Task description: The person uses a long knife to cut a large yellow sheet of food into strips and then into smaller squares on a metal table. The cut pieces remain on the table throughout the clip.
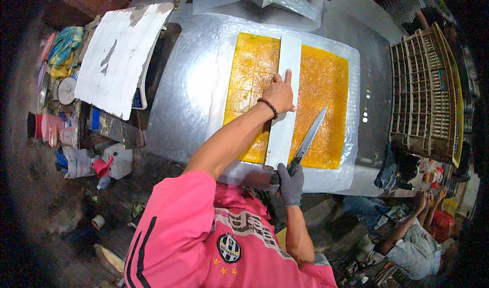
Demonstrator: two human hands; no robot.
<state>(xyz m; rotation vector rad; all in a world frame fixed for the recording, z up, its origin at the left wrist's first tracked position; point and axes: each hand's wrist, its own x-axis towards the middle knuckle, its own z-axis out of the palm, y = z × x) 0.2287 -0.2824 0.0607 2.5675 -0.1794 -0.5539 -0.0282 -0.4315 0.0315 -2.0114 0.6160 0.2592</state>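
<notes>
A flat yellow-orange slab [323,97], food by its look, lies on a clear plastic sheet [353,97] over a metal table [179,81]. Cut lines divide its left part into squares; faint lines show on the right part. Across the slab, running away from me, lies a long white straightedge strip [282,142]. My bare left hand [279,95] holds the strip down, fingers spread over it and thumb by its right edge. In a grey glove, my right hand [291,183] grips a long-bladed knife [310,135] near the strip's close end. The blade slants up and right over the slab.
Folded clear plastic [259,5] lies at the table's far side. To the left are a worn white board [120,54] and a round dial scale [67,90]. A slatted plastic crate [420,93] stands at the right. Another person [416,249] is at lower right.
</notes>
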